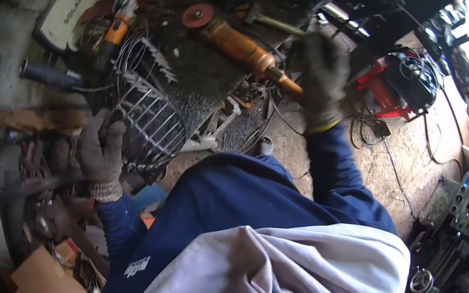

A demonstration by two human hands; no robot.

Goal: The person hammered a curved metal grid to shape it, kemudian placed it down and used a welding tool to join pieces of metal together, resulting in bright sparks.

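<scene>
My left hand [102, 151], in a grey knit glove, is beside the curved rim of a metal wire rack [154, 123]. Its fingers are apart, with nothing visible between them. My right hand [322, 77], in a dark, worn glove, is at the rear end of a large orange angle grinder [239, 47]. Motion smears its fingers, so any grip on the tool is unclear. That grinder lies across the dark bench with its reddish disc [197, 15] at the far left end. A smaller orange angle grinder [118, 29] rests farther left.
A hammer [275, 24] lies beyond the large grinder. At the left are a pale case [69, 10] and a dark cylinder [49, 75]. A red-and-black machine [392, 89] with cables stands on the floor at right. Metal machinery [463, 218] lines the right side; a cardboard box [51, 277] is lower left.
</scene>
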